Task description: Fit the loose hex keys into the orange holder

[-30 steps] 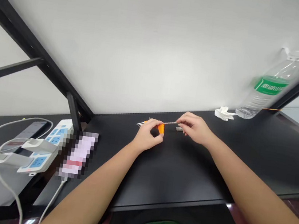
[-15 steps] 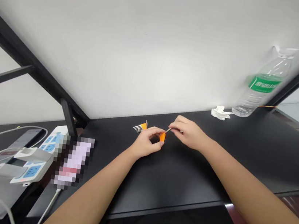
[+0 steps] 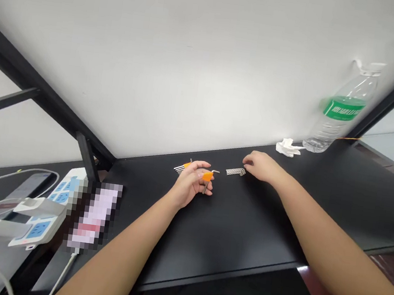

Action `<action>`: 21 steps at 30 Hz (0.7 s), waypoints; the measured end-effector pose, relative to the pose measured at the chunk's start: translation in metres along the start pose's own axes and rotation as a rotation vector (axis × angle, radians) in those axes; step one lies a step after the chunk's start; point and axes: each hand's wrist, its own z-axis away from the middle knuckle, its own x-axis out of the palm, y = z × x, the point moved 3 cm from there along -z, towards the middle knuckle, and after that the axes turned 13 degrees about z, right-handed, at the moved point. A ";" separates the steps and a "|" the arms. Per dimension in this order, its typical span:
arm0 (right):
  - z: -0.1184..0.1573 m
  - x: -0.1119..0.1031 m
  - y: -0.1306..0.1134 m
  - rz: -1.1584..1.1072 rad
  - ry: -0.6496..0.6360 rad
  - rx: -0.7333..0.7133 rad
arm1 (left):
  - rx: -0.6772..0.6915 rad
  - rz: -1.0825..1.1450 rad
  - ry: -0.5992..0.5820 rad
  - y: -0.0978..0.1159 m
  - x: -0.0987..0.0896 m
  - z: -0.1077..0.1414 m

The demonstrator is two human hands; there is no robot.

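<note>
My left hand (image 3: pixel 188 185) is closed round a small orange hex key holder (image 3: pixel 207 176). A bent hex key end juts from the holder's top, and a shaft shows below it. Just behind this hand lies a second orange holder (image 3: pixel 187 165) with several silver hex keys fanned out, partly hidden by the fingers. To the right, a row of loose silver hex keys (image 3: pixel 235 171) lies side by side on the black table. My right hand (image 3: pixel 260 166) hovers at their bent ends, fingers curled with a gap between finger and thumb; nothing shows in it.
A crumpled white tissue (image 3: pixel 288 148) and a large clear bottle (image 3: pixel 343 108) with a green label stand by the white wall. At left are a white power strip (image 3: pixel 50 210) with cables, a blurred-out phone (image 3: pixel 95 216) and a black metal frame (image 3: pixel 87 155).
My right hand has left the orange holder and moved right to the loose hex keys, uncovering them. My left hand has turned the holder, so the hex keys in it now show.
</note>
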 end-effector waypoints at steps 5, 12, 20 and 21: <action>-0.004 0.008 0.001 -0.015 -0.086 0.003 | -0.063 0.112 0.047 0.004 -0.001 0.000; -0.001 0.006 0.000 -0.052 -0.238 0.180 | -0.009 0.097 0.075 0.005 -0.004 -0.003; 0.010 -0.012 -0.019 -0.504 0.038 -0.028 | 0.366 -0.583 0.156 0.000 -0.014 -0.004; 0.012 -0.014 -0.026 -0.560 0.047 -0.087 | 0.395 -0.649 0.154 -0.001 -0.014 -0.003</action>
